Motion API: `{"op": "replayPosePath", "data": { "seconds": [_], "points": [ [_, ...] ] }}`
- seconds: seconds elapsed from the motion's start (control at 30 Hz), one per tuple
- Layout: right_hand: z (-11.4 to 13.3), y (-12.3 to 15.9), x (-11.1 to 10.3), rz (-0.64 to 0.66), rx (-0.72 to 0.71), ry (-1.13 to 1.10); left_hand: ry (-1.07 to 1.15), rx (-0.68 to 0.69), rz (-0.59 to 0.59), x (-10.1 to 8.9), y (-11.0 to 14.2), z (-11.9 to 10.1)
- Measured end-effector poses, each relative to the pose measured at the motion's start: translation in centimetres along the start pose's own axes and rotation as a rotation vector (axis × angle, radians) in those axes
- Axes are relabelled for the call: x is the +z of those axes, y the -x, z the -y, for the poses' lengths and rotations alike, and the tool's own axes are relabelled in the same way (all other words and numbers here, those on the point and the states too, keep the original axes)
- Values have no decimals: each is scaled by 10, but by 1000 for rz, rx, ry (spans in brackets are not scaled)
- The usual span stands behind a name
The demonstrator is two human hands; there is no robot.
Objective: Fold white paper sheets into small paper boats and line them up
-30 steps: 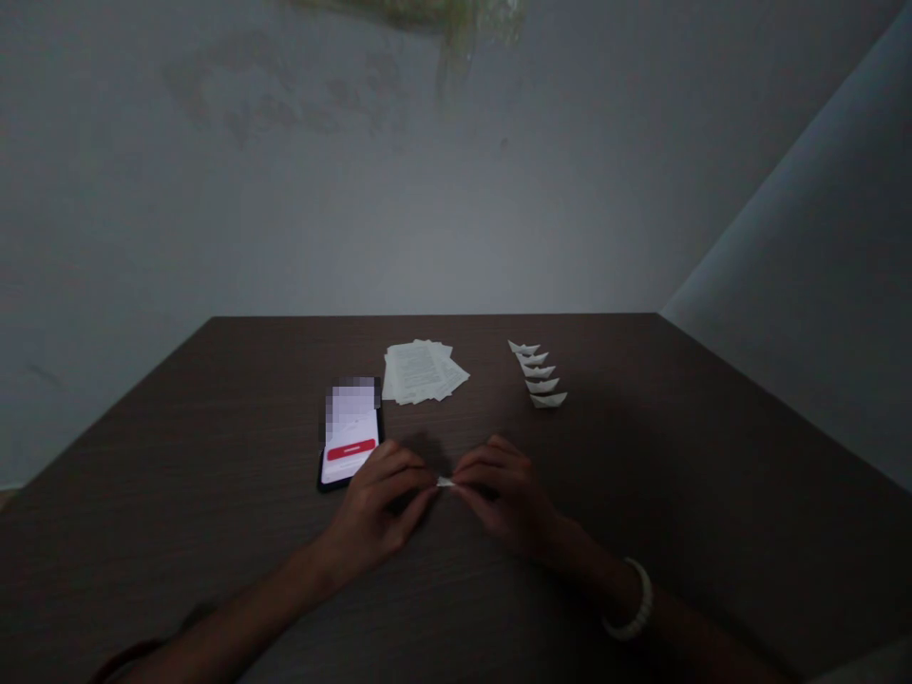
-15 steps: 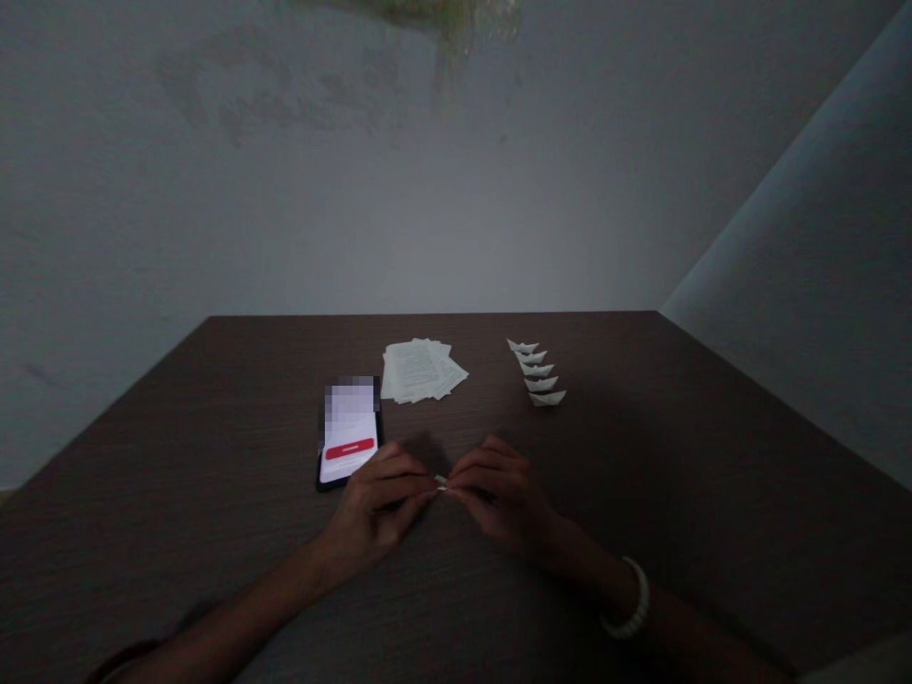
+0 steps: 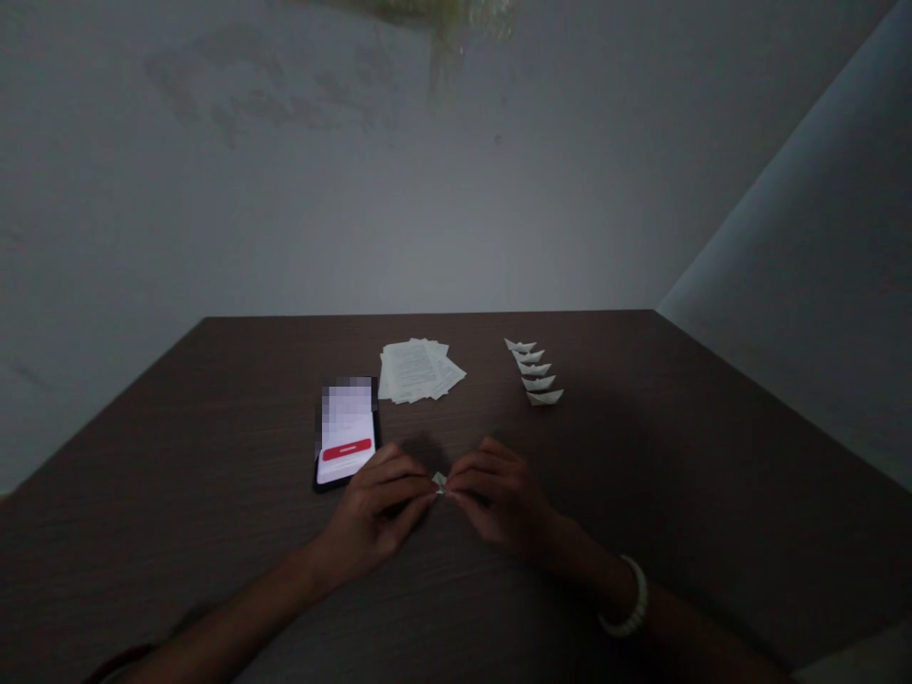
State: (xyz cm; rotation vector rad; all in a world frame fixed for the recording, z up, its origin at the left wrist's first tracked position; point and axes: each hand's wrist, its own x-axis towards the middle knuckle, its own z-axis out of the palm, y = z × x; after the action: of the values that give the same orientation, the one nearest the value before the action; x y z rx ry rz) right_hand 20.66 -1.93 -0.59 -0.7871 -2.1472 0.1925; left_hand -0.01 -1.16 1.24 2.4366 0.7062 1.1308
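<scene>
A small folded piece of white paper (image 3: pixel 440 481) is pinched between the fingertips of both hands, just above the table. My left hand (image 3: pixel 385 499) grips its left side with thumb and fingers closed. From the right, my right hand (image 3: pixel 499 494) pinches the other side in the same way. Most of the paper is hidden by the fingers; a small pointed bit shows in the gap between them. Beyond the right hand stand several folded paper boats (image 3: pixel 540 370) in a line running away from me.
A loose stack of printed paper sheets (image 3: pixel 417 370) lies beyond my hands. Left of it, close to my left hand, a phone (image 3: pixel 347 427) rests with its screen lit. The dark wooden table (image 3: pixel 214 427) reaches back to a stained grey wall (image 3: pixel 427 209).
Both hands stay nearly in place, still pinching the folded paper. A little more of the paper now stands up between the fingertips. The view has shifted slightly.
</scene>
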Motion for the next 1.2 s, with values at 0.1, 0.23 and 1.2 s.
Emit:
{"op": "replayPosePath", "data": {
  "seconds": [0.1, 0.23, 1.2],
  "points": [
    [2, -1, 0, 21, -18, 38, -9, 44, 1, -1, 0, 0],
    [2, -1, 1, 14, -29, 57, -28, 65, 13, 0, 2, 2],
    [-5, 5, -6, 4, 50, 20, 16, -308, 96, 3, 4, 7]
  ]
}}
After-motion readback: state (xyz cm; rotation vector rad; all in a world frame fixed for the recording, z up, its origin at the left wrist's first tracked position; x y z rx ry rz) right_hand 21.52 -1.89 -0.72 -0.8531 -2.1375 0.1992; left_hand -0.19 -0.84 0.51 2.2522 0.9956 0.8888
